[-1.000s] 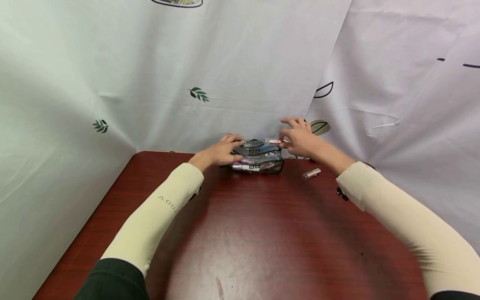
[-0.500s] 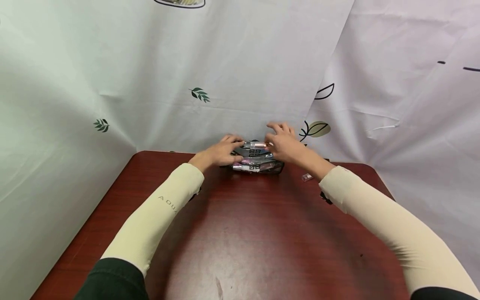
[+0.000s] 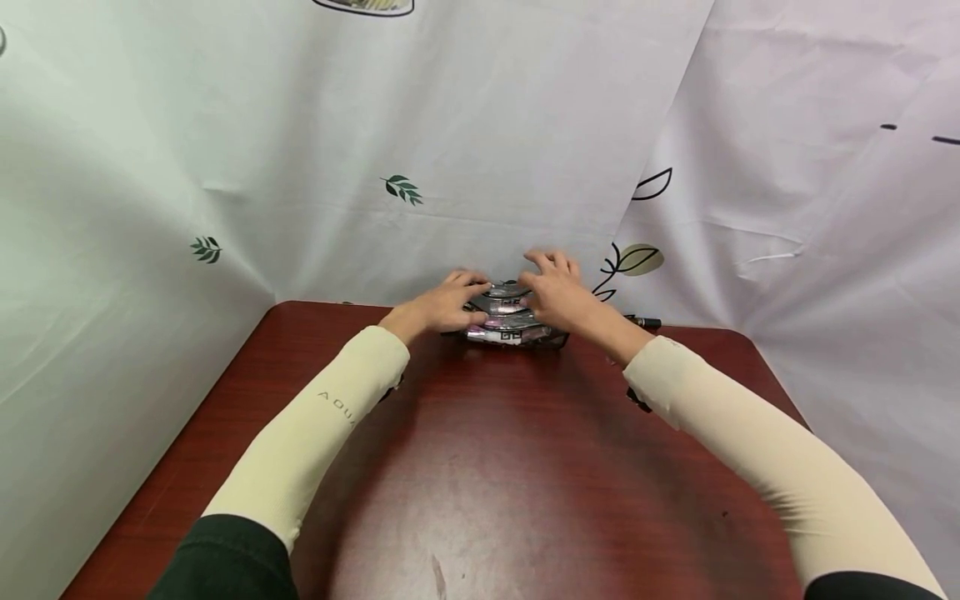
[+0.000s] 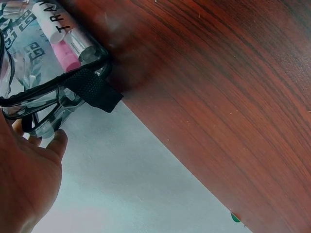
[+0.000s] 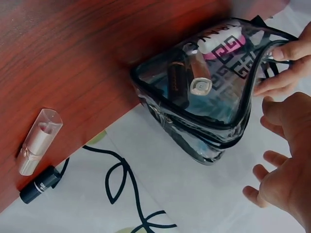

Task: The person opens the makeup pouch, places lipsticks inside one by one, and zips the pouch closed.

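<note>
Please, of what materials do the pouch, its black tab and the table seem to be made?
Pouch: clear, glossy plastic, perhaps soft vinyl; it is see-through and catches bright highlights.
Black tab: probably woven fabric, matte, because a fine texture shows.
Table: reddish-brown wood or wood-look laminate, with a slight sheen; dark grain streaks show, but I cannot tell which.

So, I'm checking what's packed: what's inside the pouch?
Inside the pouch are a black tube, a rose-gold tube, a white tube, a shiny tube and something pink. Whatever lies beneath them or behind the black trim is covered.
</note>
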